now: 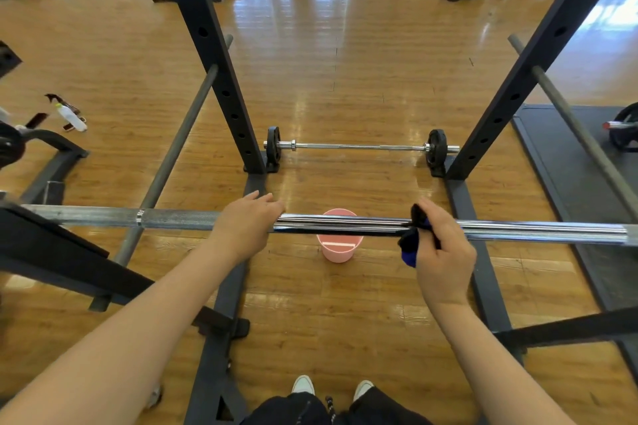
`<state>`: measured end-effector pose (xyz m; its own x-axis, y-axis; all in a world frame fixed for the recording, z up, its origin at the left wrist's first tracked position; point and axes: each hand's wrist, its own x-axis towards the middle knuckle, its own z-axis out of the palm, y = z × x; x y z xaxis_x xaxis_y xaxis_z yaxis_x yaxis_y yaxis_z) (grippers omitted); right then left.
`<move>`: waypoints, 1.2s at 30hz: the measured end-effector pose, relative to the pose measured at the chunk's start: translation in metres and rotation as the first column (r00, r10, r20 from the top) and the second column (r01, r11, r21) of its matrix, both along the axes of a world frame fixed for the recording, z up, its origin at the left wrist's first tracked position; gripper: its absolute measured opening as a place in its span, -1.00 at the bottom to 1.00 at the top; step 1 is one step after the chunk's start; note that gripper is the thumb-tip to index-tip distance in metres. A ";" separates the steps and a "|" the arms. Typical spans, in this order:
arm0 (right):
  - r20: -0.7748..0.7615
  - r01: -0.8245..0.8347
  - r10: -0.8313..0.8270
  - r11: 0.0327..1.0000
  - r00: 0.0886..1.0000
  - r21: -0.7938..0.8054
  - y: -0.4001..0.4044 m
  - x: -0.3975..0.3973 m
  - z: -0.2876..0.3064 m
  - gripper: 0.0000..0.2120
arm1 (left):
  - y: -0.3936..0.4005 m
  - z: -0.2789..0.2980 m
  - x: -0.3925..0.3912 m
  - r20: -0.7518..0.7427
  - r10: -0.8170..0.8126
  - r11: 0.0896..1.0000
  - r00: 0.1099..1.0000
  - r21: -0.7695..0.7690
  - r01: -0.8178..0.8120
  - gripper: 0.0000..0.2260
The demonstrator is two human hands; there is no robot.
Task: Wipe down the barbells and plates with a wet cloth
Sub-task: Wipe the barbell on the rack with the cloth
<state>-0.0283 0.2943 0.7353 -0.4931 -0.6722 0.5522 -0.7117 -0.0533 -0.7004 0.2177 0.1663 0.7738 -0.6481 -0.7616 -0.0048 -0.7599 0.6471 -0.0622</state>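
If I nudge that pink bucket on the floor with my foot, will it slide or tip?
The pink bucket looks like thin plastic, so probably light. On the glossy wood floor it would likely slide. It narrows toward the base, so a high nudge might tip it. Any water inside is hidden.

Both arms out fwd; L hand point(247, 226) palm-down, fingers curled over; R hand point(443, 248) fingers curled, gripping
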 end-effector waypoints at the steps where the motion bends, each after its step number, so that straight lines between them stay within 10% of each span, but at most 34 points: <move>1: -0.030 0.000 0.000 1.000 1.000 0.006 0.001 -0.001 -0.001 -0.66 | -0.001 0.002 0.000 0.033 0.017 0.999 0.999 0.039 -0.018 -0.54; 10: -0.455 -0.245 0.260 0.965 0.852 0.094 -0.011 0.005 -0.017 -0.68 | -0.002 -0.014 0.009 -0.065 -0.053 0.985 0.996 -0.166 0.042 -0.31; 16: -0.320 -0.038 0.045 0.999 0.946 0.029 0.007 -0.017 -0.010 -0.68 | -0.002 -0.016 0.008 -0.110 -0.056 0.985 0.992 -0.171 0.036 -0.36; 22: -0.434 -0.292 0.296 0.953 0.851 0.078 -0.023 0.035 -0.009 -0.69 | -0.001 -0.016 0.009 -0.136 -0.065 0.985 0.989 -0.167 0.042 -0.35; 30: -0.289 -0.067 0.087 0.995 0.953 0.079 0.001 -0.013 -0.004 -0.66 | -0.001 -0.019 0.009 -0.169 -0.068 0.982 0.983 -0.186 0.036 -0.37; 36: -0.369 -0.261 0.307 0.950 0.877 0.170 -0.031 0.040 0.020 -0.70 | -0.002 -0.022 0.011 -0.189 -0.079 0.976 0.979 -0.216 0.037 -0.42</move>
